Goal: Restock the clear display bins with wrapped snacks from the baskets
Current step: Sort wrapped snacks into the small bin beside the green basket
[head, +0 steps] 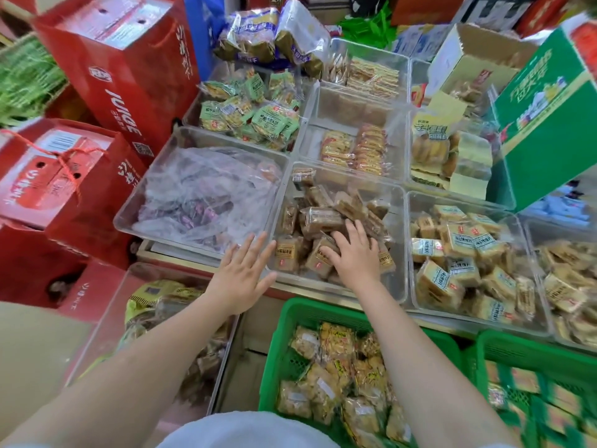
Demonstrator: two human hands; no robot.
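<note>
Green basket (pixel 292 321) nearest; R hand (pixel 355 258) fingers spread on brown snacks (pixel 323 218); L hand (pixel 240 274) open.

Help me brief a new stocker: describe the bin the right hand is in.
Start at the nearer green basket. The clear bin directly behind it holds brown wrapped snacks, the right hand resting on them. Its left neighbour holds crumpled clear plastic.

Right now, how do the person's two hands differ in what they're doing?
The left hand has straight, spread fingers and lies at the outer near corner of the middle clear bin; the right hand reaches inside that bin. The left hand holds nothing; the right hand rests palm down on the brown wrapped snacks. Both are bare.
</note>
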